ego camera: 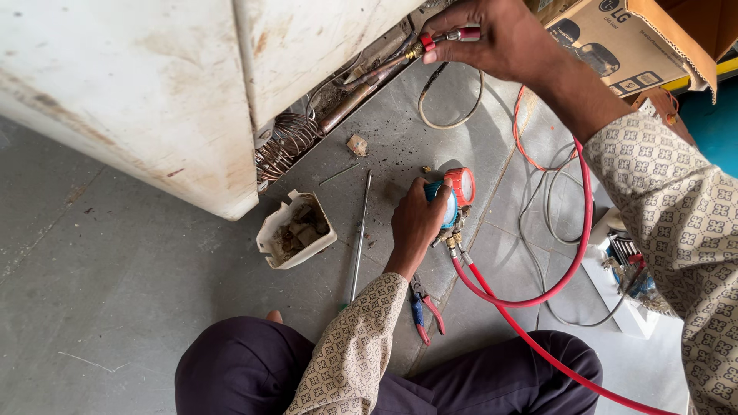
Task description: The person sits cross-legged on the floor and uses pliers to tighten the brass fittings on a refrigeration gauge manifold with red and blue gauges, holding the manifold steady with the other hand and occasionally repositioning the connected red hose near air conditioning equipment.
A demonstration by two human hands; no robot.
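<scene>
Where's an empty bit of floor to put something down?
Bare grey floor lies left of the white plastic tray, below the white appliance. It's crowded right of the left hand: red hose, grey wires, blue-handled pliers.

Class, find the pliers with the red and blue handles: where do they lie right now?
In the head view, the pliers lie on the grey floor just below centre, beside the left sleeve and below the left hand, with the red hose to their right.
</scene>
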